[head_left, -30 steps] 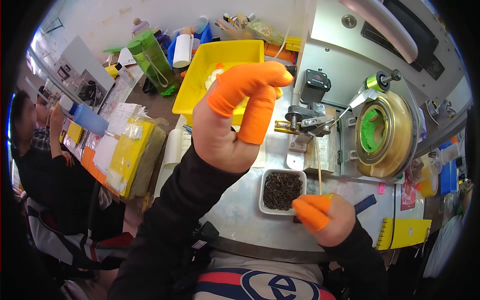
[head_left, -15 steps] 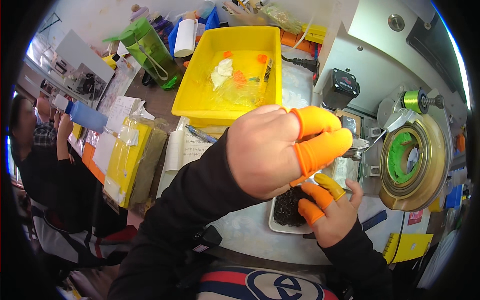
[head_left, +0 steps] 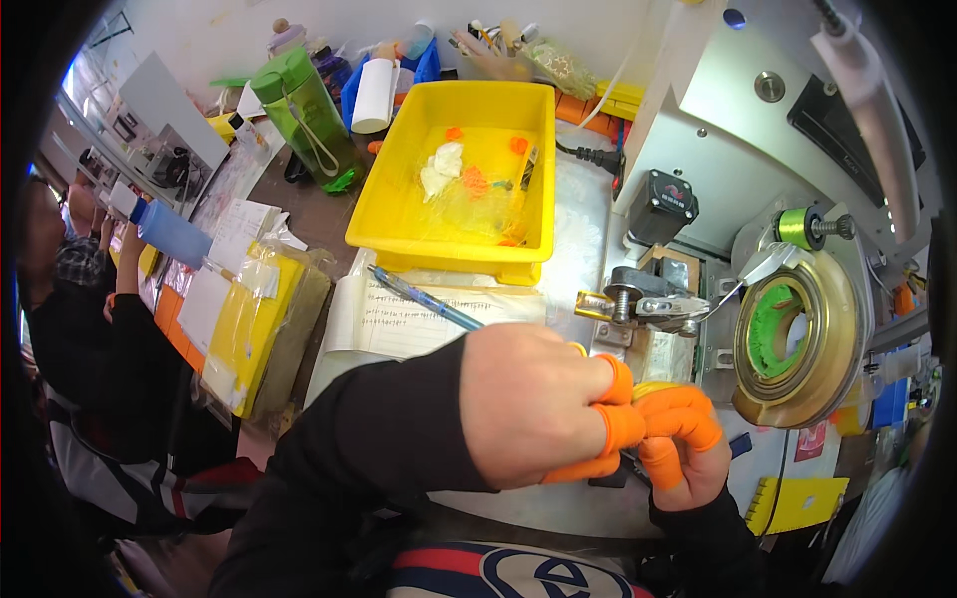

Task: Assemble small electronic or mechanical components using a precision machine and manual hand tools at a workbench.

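Observation:
My left hand (head_left: 538, 404), in orange finger cots, reaches across from the left with its fingers bent together. Its tips meet those of my right hand (head_left: 690, 448), which wears orange and yellow cots and is also closed. Whatever lies between the fingertips is hidden or too small to name. Just beyond both hands stands a machine's metal clamp mechanism (head_left: 653, 304), with a spring and a brass-coloured part. A spool of yellow-green thread (head_left: 797, 227) sits above a round metal ring (head_left: 827, 369) with a green lining, right of the clamp.
A yellow bin (head_left: 369, 219) holding white and orange scraps stands at the back. An open notebook (head_left: 399, 334) with a blue pen (head_left: 429, 299) lies before it. A green bottle (head_left: 304, 125) is to its left. Another person (head_left: 110, 349) sits at far left.
My left hand has moved down from the clamp, which now shows. My right hand has lifted from the white tray of dark bits to meet it. The tray is now hidden.

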{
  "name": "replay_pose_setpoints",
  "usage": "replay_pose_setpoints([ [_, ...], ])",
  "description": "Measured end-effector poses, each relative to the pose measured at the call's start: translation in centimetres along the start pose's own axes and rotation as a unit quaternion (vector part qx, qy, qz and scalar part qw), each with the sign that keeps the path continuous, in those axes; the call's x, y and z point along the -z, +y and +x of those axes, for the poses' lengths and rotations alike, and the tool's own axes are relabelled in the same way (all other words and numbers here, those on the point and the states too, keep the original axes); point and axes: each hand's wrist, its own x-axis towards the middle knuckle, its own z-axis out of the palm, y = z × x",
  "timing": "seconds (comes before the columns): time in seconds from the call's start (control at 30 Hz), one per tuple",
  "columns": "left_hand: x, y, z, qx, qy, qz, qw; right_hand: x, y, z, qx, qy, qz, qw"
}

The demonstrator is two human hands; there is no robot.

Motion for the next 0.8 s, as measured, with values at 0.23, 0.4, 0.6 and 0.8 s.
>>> replay_pose_setpoints([
  [0.23,-1.5,0.5,0.6,0.035,0.045,-0.01,0.998,-0.4,-1.6,0.3,-0.137,0.052,0.282,0.948],
  [0.4,-0.8,0.3,0.5,0.052,0.038,0.001,0.998,-0.8,-1.5,0.6,-0.123,0.057,0.264,0.955],
  [0.6,-0.3,0.0,0.0,0.053,0.04,0.01,0.998,-1.4,-0.7,1.0,-0.049,0.065,0.233,0.969],
  [0.8,-0.6,0.4,-0.1,0.058,0.001,0.006,0.998,-1.2,-1.2,0.8,-0.083,0.051,0.2,0.975],
])
